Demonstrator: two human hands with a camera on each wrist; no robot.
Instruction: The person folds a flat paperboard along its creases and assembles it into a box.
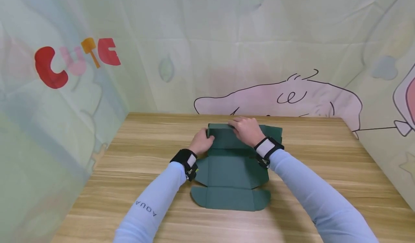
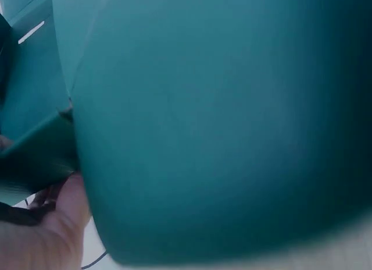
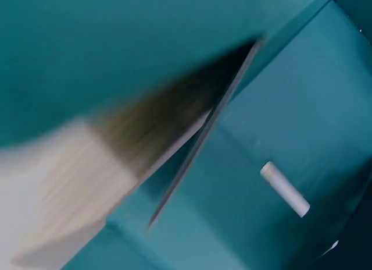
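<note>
A dark green flat-cut cardboard box (image 1: 228, 171), partly folded, lies on the table with its far panel raised. My left hand (image 1: 201, 142) pinches that panel at its left edge, thumb on the near face. At the panel's top edge, my right hand (image 1: 247, 131) grips with bent fingers; its thumb is hidden. In the left wrist view a large green flap (image 2: 192, 118) covers most of the picture, and part of the left hand (image 2: 61, 223) shows below. The right wrist view shows a cardboard edge (image 3: 200, 142) and a pale slot (image 3: 285, 188), but no hand.
The box stands on a wood-grain table (image 1: 146, 145). Rounded flaps (image 1: 262, 199) spread out at its near end. Behind the table hangs a printed cloth backdrop (image 1: 201, 55), which also lines both sides.
</note>
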